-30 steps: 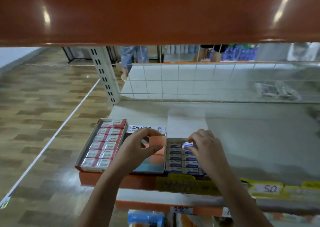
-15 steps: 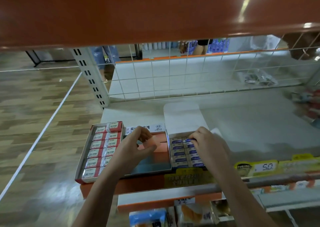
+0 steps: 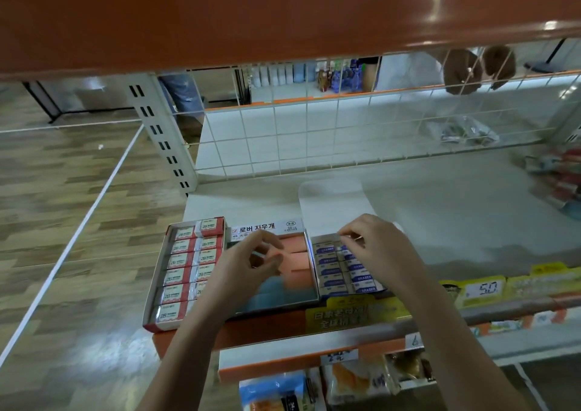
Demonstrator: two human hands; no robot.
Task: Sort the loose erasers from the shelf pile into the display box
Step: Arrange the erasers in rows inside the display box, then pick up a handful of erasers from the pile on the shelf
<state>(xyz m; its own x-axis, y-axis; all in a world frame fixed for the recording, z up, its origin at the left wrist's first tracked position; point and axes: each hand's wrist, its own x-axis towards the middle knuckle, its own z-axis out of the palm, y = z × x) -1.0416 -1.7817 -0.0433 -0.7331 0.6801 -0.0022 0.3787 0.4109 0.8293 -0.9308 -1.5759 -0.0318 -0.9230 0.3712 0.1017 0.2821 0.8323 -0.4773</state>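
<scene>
Nearest us, both forearms are reaching in over the front edge of the shelf [image 3: 361,190], and three boxes are sitting side by side along that edge. The left hand [image 3: 248,266] is hovering over the middle box [image 3: 276,288], fingers curled and pinching what looks like a pale orange eraser [image 3: 276,255], though blur is making that hard to confirm. The right hand [image 3: 377,247] is working at the far end of the display box [image 3: 345,269], thumb and fingertips drawn together in a pinch; whether anything is sitting between them, I cannot tell. The blue-label erasers [image 3: 361,280] are lying in neat rows inside that box, filling most of it. My read: a placing step is under way, seating a piece at the box's far end, and the next move is calling for a reach back to fetch another loose one. At the left corner, the red 2B box [image 3: 185,272] is sitting full. Farther back, the white flap [image 3: 333,203] is lying flat on the shelf. Toward the right edge, a blurred heap [image 3: 562,181] is half cut off, possibly the pile. Beyond the wire grid [image 3: 314,134], everything is going soft.
</scene>
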